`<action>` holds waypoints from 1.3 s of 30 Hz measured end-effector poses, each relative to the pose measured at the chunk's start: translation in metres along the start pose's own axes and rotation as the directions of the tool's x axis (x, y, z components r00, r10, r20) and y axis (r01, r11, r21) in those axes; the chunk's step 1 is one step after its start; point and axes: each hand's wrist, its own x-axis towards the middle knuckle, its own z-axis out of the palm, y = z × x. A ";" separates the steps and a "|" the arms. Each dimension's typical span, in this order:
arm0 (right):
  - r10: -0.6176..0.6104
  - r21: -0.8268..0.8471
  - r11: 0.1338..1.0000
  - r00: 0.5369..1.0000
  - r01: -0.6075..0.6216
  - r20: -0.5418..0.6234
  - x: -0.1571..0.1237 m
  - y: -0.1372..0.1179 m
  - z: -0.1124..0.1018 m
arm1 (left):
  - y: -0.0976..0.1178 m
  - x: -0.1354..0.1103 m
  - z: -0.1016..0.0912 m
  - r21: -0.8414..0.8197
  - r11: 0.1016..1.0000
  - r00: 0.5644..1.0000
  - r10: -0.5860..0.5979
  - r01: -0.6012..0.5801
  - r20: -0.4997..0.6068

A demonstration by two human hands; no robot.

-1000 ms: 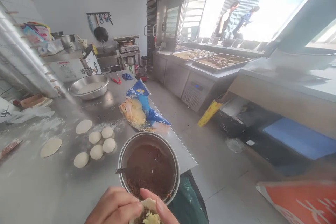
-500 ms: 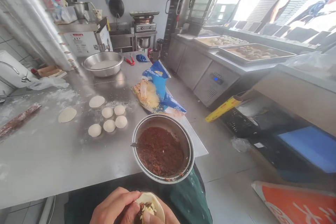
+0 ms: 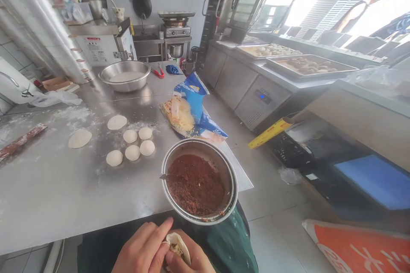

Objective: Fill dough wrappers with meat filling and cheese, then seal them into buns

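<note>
At the bottom of the head view, both hands close round a filled dough wrapper (image 3: 183, 248), its pale rim partly gathered over a light, crumbly filling. My left hand (image 3: 141, 247) pinches the edge from the left, its index finger stretched past the rim. My right hand (image 3: 195, 256) cups the wrapper from the right, thumb at the opening. Just beyond them stands a steel bowl (image 3: 233, 179) of dark reddish-brown filling (image 3: 195, 185), with a utensil handle (image 3: 165, 176) over its left rim. The wrapper's underside is hidden by the fingers.
Several dough pieces (image 3: 132, 152) and two flat rounds, one a dough round (image 3: 80, 138), lie on the steel table (image 3: 64, 196). A rolling pin (image 3: 22, 141) lies left. Behind the bowl is an open blue bag (image 3: 192, 106) of shredded cheese; farther back, a wide basin (image 3: 124, 83).
The wrapper's opening has narrowed as its rim is drawn up, and less filling shows. My left index finger has lifted off the rim and points upward.
</note>
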 end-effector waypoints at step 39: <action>0.043 0.087 0.995 0.998 -0.048 0.049 0.010 0.006 -0.019 | -0.023 -0.007 0.015 0.038 0.999 0.998 0.035 -0.037 0.044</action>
